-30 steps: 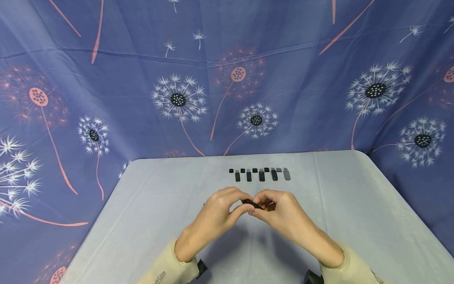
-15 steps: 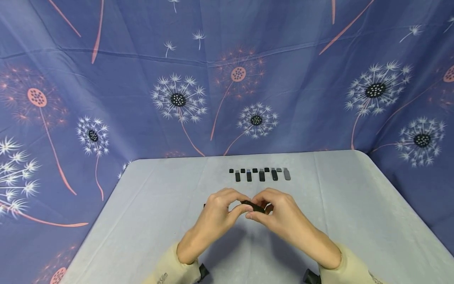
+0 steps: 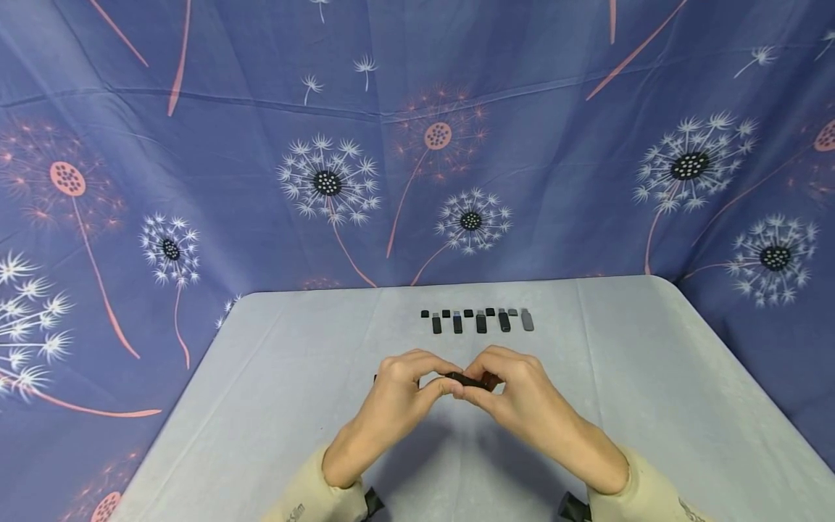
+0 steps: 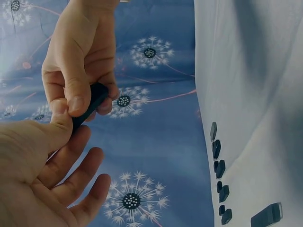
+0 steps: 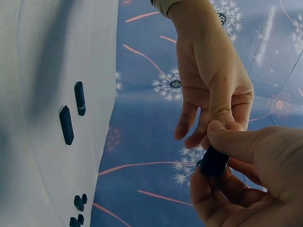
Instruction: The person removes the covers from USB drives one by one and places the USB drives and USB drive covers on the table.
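Observation:
A black USB flash drive (image 3: 467,380) is held above the table between both hands. My left hand (image 3: 399,388) pinches its left end with thumb and fingers. The right end sits between thumb and curled fingers of my right hand (image 3: 522,383); the thumbs meet near its middle. The right wrist view shows the broad face of this flash drive (image 5: 215,161), and fingers cover the rest of it. In the left wrist view, the left hand's other fingers (image 4: 90,170) spread loosely below the pinch.
Towards the back of the table (image 3: 313,341) stands a row of uncapped flash drives (image 3: 458,323), several black and one grey (image 3: 527,320), with small caps (image 3: 468,313) behind them. Two more dark drives (image 5: 66,125) lie on the table, mostly hidden behind the left hand from above. A patterned curtain (image 3: 561,239) hangs behind.
The held flash drive turned slightly between the fingers and now lies flatter. The right hand shifted its grip a little; both hands stay in nearly the same place.

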`<state>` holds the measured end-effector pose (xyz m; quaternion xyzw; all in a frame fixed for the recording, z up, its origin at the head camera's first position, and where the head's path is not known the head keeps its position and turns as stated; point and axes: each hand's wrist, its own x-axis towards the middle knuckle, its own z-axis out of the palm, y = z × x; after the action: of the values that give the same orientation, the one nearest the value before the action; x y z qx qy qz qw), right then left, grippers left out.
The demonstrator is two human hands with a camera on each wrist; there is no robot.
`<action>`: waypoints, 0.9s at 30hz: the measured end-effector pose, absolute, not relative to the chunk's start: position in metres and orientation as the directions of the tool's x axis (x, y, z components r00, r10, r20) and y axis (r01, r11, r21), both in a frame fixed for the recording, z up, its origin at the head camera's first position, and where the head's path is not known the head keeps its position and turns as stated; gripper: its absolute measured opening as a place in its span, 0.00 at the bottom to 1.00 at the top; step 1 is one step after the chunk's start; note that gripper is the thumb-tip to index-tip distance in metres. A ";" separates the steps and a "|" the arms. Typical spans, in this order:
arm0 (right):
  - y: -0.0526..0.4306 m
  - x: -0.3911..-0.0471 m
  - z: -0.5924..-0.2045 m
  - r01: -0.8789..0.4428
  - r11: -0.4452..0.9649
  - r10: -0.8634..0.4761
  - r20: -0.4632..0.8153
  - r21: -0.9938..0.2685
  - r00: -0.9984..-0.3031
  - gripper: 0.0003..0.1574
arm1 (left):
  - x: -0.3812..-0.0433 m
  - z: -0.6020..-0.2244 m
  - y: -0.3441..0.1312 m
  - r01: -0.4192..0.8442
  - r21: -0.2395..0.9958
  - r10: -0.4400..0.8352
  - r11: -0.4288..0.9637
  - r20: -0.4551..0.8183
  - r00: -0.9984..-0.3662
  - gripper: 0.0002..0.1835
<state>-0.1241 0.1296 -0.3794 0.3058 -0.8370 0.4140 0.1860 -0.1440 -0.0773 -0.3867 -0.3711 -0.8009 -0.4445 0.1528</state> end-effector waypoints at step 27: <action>0.122 -0.124 -0.371 -0.752 0.385 -0.365 0.660 -0.534 -0.656 0.11 | -0.135 -0.396 -0.064 0.758 0.457 0.200 0.465 0.780 -0.593 0.05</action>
<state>-0.1243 0.1222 -0.3709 0.3487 -0.8015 0.4309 0.2245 -0.1348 -0.0640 -0.3956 -0.3037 -0.7884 -0.4185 0.3332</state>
